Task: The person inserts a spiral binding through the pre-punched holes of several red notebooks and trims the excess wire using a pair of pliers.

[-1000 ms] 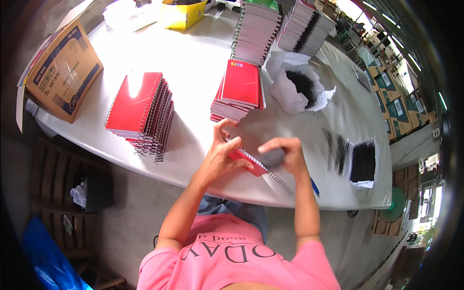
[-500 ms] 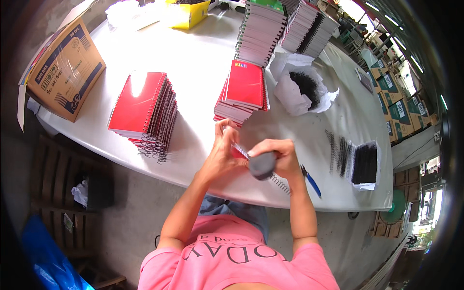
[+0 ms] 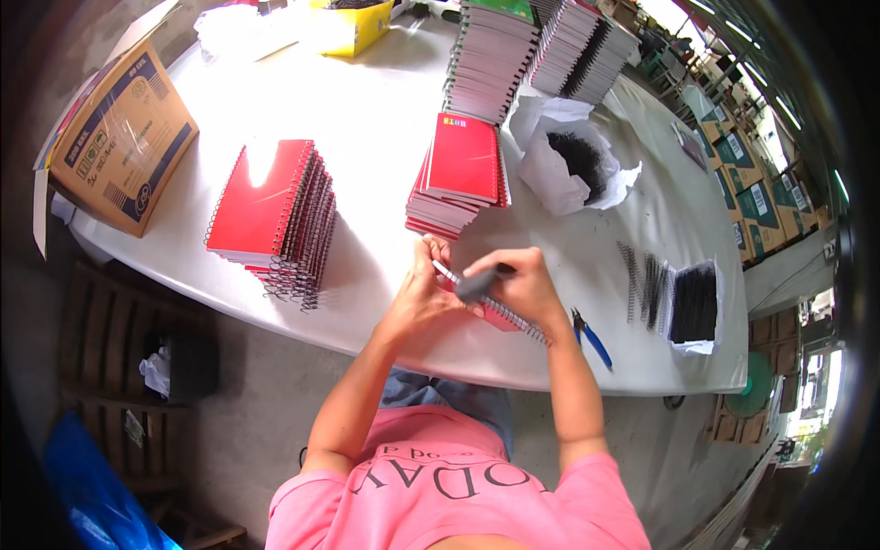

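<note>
In front of me at the table's near edge, a small red notebook [image 3: 500, 317] lies tilted, partly covered by my hands. My left hand [image 3: 423, 301] grips its far left end, fingers closed around the edge. Along the notebook's edge runs a wire spiral [image 3: 524, 324], its near end by my right wrist. My right hand [image 3: 524, 282] is closed on a dark grey, rounded tool [image 3: 475, 286], held over the spiral edge; its exact kind is unclear. Blue-handled cutting pliers [image 3: 594, 341] rest on the table just right of my right forearm.
Stacked red spiral notebooks [image 3: 261, 202] stand at the left, and more red notebooks [image 3: 463, 160] lie beyond my hands. Paper wrapping [image 3: 555, 188] holds black coils. Loose spirals [image 3: 649, 289] lie beside a box of coils [image 3: 694, 307]. A cardboard box [image 3: 124, 137] sits far left.
The dark grey tool has tilted and shifted slightly left and up with my right hand. The spiral, which hung loose toward my right forearm, now lies along the notebook's edge, and more red cover shows.
</note>
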The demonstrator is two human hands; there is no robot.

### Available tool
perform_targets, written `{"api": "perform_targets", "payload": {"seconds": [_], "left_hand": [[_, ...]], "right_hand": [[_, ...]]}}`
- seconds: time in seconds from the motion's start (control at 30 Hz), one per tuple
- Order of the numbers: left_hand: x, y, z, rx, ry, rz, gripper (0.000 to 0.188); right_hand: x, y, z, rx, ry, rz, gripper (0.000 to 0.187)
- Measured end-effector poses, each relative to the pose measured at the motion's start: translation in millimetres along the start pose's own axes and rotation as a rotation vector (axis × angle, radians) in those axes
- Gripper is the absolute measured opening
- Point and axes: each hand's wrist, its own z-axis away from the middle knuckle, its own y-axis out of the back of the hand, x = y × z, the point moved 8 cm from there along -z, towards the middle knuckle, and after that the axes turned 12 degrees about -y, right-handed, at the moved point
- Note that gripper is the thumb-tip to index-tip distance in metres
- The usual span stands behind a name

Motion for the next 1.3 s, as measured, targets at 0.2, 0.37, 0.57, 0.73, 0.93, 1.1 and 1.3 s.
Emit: {"api": "perform_targets", "payload": {"seconds": [0.2,0.37,0.57,0.73,0.93,1.1,1.3], "left_hand": [[16,-2,3,-0.033,-0.083,-0.258,0.094],[28,-7,3,-0.043,-0.176,-0.256,0.078],[29,11,19,0.154,0.013,0.103,0.046],[64,10,24,0.33,-0.162,-0.121,0.079],[112,-9,29,0.369,-0.45,-0.356,0.091],[142,-12,32,0.373,-0.547,-0.582,0.094],[149,-12,36,0.342,-0.521,-0.616,0.092]], "right_hand": [[0,-4,-1,-0.02,-0.002,-0.134,0.019],[24,26,0,0.205,-0.108,0.159,0.026],[47,96,98,0.552,-0.381,0.553,0.058],[76,56,191,0.612,-0.589,1.113,0.056],[13,35,162,0.639,-0.29,0.316,0.041],[-82,-9,117,0.488,0.037,0.498,0.035],[-94,-15,104,0.527,0.043,0.573,0.036]]}}
